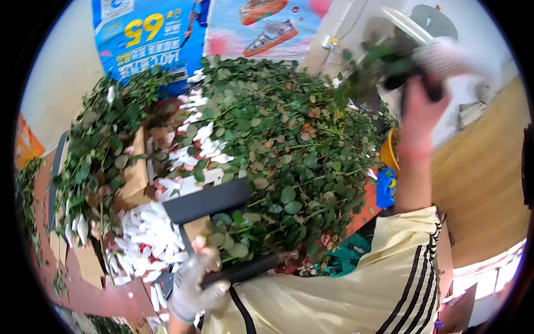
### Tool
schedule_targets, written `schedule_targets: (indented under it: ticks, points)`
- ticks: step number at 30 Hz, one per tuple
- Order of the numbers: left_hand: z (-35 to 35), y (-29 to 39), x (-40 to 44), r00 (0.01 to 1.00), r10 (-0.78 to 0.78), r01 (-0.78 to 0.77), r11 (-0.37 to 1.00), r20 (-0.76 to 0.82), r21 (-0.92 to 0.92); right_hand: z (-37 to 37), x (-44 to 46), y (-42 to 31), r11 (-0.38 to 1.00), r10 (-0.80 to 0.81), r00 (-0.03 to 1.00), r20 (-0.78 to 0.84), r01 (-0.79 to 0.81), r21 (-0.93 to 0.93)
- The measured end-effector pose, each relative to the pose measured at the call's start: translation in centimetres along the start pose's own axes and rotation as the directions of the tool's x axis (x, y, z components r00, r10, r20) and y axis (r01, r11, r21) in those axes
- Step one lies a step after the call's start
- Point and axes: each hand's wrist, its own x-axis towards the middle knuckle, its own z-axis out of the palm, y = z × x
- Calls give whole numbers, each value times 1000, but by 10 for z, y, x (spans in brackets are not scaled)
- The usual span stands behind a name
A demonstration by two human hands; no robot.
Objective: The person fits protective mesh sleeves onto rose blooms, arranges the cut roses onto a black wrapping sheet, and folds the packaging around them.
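My right hand (pixel 428 97) is raised at the upper right, its glove partly smeared by motion. It is closed on a bunch of leafy rose stems (pixel 384 61), also blurred. Low in the view, my left hand (pixel 197 289) wears a whitish glove. Its thumb and fingers are spread at the end of a black padded bar (pixel 245 270); whether they press on it I cannot tell. A pale pink rose bud (pixel 198 243) shows just above these fingers, beside leaves. A large heap of leafy rose stems (pixel 289 139) covers the table beyond.
White netting sleeves (pixel 147 239) lie piled at left, near a cardboard box (pixel 133 178). Another black padded bar (pixel 208 200) stands above the left hand. More leafy stems (pixel 89 156) lie at far left. A blue tape dispenser (pixel 385 188) and yellow tub (pixel 389 151) sit at right.
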Motion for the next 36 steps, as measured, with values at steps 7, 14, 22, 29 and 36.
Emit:
schedule_targets:
  ticks: [7, 14, 22, 29, 36]
  points:
    - [-31, 65, 44, 840, 410, -315, 902, -355, 296, 100, -139, -58, 856, -486, 562, 670, 459, 236]
    - [-33, 81, 60, 751, 551, -407, 820, -363, 403, 112, -157, -74, 896, -444, 556, 703, 291, 335]
    - [-31, 85, 64, 763, 535, -397, 830, -362, 391, 116, -165, -80, 880, -470, 669, 576, 302, 367]
    - [-27, 83, 65, 747, 547, -399, 824, -377, 404, 115, -163, -87, 869, -487, 685, 542, 317, 381]
    - [-30, 83, 62, 777, 530, -368, 820, -339, 439, 117, -160, -73, 892, -447, 600, 663, 245, 380]
